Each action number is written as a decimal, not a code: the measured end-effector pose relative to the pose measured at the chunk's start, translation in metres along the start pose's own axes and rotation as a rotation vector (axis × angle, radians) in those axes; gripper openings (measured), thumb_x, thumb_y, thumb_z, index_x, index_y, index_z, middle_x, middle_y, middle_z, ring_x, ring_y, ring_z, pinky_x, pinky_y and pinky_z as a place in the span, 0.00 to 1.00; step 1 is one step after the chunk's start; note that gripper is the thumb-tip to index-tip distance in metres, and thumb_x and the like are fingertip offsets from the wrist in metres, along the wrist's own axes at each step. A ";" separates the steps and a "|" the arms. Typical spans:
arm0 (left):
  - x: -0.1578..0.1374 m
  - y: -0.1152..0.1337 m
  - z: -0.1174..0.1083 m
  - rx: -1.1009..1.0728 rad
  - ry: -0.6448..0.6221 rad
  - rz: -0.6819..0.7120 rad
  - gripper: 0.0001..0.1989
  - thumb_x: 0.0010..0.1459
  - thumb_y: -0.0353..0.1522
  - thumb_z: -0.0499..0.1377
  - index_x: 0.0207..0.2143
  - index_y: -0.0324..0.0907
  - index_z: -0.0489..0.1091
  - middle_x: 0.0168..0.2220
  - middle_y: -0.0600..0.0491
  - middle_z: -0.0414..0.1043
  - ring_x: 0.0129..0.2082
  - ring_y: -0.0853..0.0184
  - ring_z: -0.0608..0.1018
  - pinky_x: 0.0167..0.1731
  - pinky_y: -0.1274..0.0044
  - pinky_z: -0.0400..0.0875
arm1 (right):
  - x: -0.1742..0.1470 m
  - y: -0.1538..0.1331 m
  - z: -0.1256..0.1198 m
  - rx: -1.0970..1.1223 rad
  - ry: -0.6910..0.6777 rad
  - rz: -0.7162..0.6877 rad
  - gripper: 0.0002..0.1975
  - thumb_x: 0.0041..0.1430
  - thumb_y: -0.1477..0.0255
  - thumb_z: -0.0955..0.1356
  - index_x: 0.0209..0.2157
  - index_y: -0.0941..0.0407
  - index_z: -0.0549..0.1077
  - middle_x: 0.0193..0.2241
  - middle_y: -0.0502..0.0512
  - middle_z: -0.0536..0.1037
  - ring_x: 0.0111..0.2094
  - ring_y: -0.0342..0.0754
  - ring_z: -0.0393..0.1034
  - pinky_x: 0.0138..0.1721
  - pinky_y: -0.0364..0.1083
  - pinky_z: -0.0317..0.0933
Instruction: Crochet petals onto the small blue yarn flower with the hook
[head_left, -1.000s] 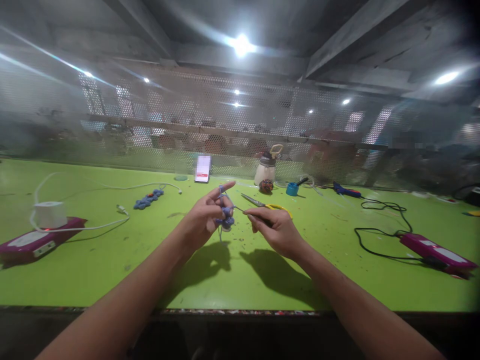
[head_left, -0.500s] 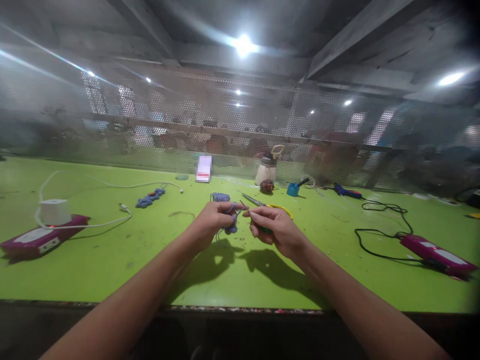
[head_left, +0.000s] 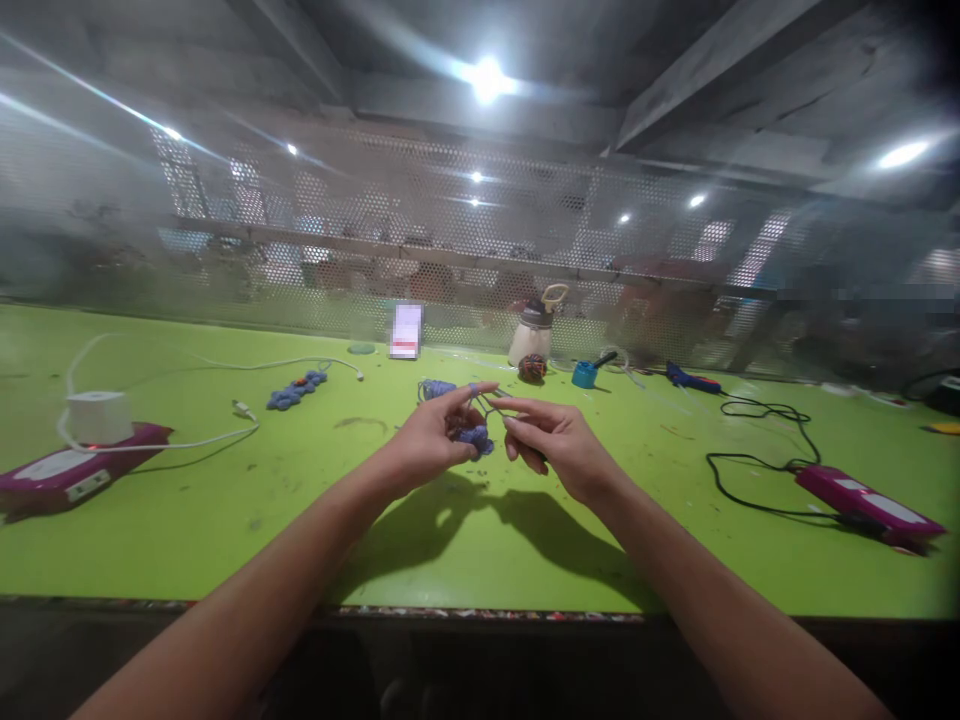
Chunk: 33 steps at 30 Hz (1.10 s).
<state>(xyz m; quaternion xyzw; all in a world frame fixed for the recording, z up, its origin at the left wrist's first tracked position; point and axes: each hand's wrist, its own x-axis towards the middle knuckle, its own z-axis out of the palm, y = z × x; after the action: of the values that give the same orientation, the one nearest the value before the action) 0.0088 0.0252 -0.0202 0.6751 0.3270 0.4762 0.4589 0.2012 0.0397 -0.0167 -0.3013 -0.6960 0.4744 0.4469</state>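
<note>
The small blue-violet crochet piece [head_left: 475,438] sits between the two hands, above the green table [head_left: 300,540], held at its left side by the left hand [head_left: 436,438]. That hand's thumb and lower fingers are closed on it, while the index finger stretches out above, with yarn [head_left: 473,390] looped around it. The piece hangs just below that fingertip and just left of the right hand's fingertips. The right hand [head_left: 562,440] has its thumb and fingers pinched on a slim shaft, probably a crochet hook [head_left: 493,410], though blur hides where its tip meets the stitches. Behind the left hand lies a bundle of blue-violet yarn [head_left: 437,388]. A finished-looking blue crocheted strip [head_left: 298,390] lies well to the left, near a white cable [head_left: 244,409]. Beyond the hands stand a lit phone [head_left: 406,331] and a bottle [head_left: 529,345], with a dark ball [head_left: 532,368] just in front of the bottle.
</note>
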 end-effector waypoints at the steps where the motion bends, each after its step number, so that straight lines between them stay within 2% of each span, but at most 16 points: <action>1: 0.001 -0.001 -0.001 0.028 0.014 -0.002 0.40 0.41 0.21 0.61 0.61 0.42 0.63 0.33 0.55 0.66 0.33 0.68 0.71 0.34 0.73 0.65 | 0.000 0.000 -0.001 -0.001 0.000 -0.001 0.20 0.54 0.66 0.71 0.49 0.58 0.78 0.17 0.47 0.73 0.12 0.35 0.53 0.14 0.39 0.47; 6: 0.000 -0.001 -0.005 0.054 0.007 -0.061 0.37 0.43 0.21 0.60 0.59 0.41 0.67 0.27 0.57 0.66 0.27 0.70 0.69 0.30 0.74 0.60 | 0.001 0.000 -0.005 0.009 -0.054 -0.014 0.17 0.55 0.66 0.71 0.46 0.57 0.79 0.16 0.46 0.73 0.12 0.35 0.54 0.14 0.39 0.47; 9: -0.001 0.003 -0.007 -0.005 -0.035 -0.091 0.36 0.43 0.22 0.60 0.59 0.40 0.66 0.28 0.55 0.68 0.28 0.69 0.70 0.32 0.73 0.62 | 0.002 0.000 -0.010 0.049 -0.067 0.008 0.16 0.55 0.67 0.72 0.45 0.56 0.79 0.16 0.46 0.72 0.13 0.36 0.56 0.14 0.38 0.48; 12: -0.001 0.005 -0.006 0.040 -0.019 -0.062 0.35 0.44 0.22 0.60 0.57 0.41 0.68 0.28 0.56 0.66 0.28 0.69 0.70 0.31 0.73 0.63 | 0.003 0.000 -0.013 0.065 -0.086 0.042 0.17 0.55 0.66 0.72 0.46 0.56 0.79 0.16 0.46 0.72 0.14 0.36 0.56 0.14 0.38 0.48; 14: -0.001 0.004 -0.004 0.155 0.024 -0.020 0.37 0.43 0.20 0.58 0.59 0.43 0.67 0.28 0.56 0.66 0.28 0.69 0.70 0.30 0.74 0.62 | 0.003 0.000 -0.014 0.042 -0.105 0.051 0.18 0.55 0.65 0.72 0.46 0.57 0.79 0.17 0.46 0.72 0.14 0.36 0.56 0.14 0.38 0.48; 17: -0.001 0.001 -0.002 0.260 0.053 0.007 0.45 0.40 0.18 0.57 0.64 0.45 0.58 0.30 0.56 0.67 0.28 0.69 0.70 0.28 0.75 0.62 | 0.002 -0.002 -0.014 -0.052 -0.147 0.048 0.18 0.56 0.64 0.71 0.47 0.56 0.79 0.17 0.47 0.73 0.14 0.36 0.56 0.15 0.38 0.50; 20: 0.000 -0.003 -0.001 0.200 -0.014 -0.029 0.47 0.40 0.19 0.57 0.66 0.41 0.54 0.28 0.56 0.67 0.26 0.69 0.68 0.26 0.76 0.61 | 0.001 -0.004 -0.013 -0.169 -0.182 0.019 0.16 0.57 0.67 0.70 0.47 0.55 0.79 0.17 0.47 0.72 0.14 0.36 0.57 0.16 0.39 0.52; 24: 0.000 -0.007 0.000 0.133 -0.111 -0.062 0.40 0.41 0.20 0.60 0.61 0.37 0.62 0.25 0.57 0.66 0.26 0.70 0.68 0.26 0.76 0.60 | 0.000 -0.006 -0.007 -0.266 -0.119 -0.028 0.13 0.56 0.69 0.71 0.43 0.56 0.81 0.17 0.46 0.71 0.15 0.37 0.58 0.17 0.41 0.53; 26: 0.000 -0.006 0.002 0.029 -0.154 -0.073 0.38 0.41 0.21 0.62 0.58 0.38 0.65 0.29 0.54 0.70 0.29 0.68 0.71 0.29 0.75 0.63 | -0.001 -0.005 -0.002 -0.264 -0.058 -0.082 0.10 0.53 0.70 0.73 0.39 0.55 0.82 0.21 0.49 0.75 0.19 0.39 0.63 0.20 0.42 0.57; 29: 0.000 -0.004 0.007 -0.133 -0.178 -0.108 0.34 0.39 0.20 0.63 0.53 0.38 0.70 0.35 0.50 0.74 0.34 0.65 0.74 0.34 0.73 0.67 | -0.001 -0.004 0.004 -0.176 -0.047 -0.145 0.08 0.49 0.73 0.74 0.34 0.52 0.83 0.33 0.53 0.81 0.31 0.45 0.72 0.32 0.46 0.65; 31: 0.001 -0.004 0.008 -0.139 -0.154 -0.125 0.32 0.38 0.19 0.63 0.49 0.39 0.72 0.32 0.52 0.73 0.32 0.67 0.73 0.32 0.74 0.66 | -0.002 -0.003 0.007 -0.133 -0.071 -0.138 0.09 0.48 0.74 0.74 0.34 0.51 0.83 0.37 0.54 0.81 0.37 0.48 0.73 0.37 0.48 0.67; 33: 0.001 -0.004 0.008 -0.116 -0.127 -0.132 0.29 0.36 0.18 0.64 0.45 0.39 0.73 0.29 0.55 0.71 0.29 0.69 0.71 0.30 0.75 0.64 | -0.002 -0.003 0.008 -0.115 -0.078 -0.117 0.09 0.47 0.75 0.75 0.34 0.51 0.83 0.37 0.54 0.81 0.38 0.48 0.74 0.38 0.48 0.67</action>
<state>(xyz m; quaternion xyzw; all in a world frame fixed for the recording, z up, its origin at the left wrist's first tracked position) 0.0168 0.0250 -0.0249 0.6531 0.3127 0.4194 0.5476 0.1947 0.0336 -0.0163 -0.2664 -0.7554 0.4183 0.4284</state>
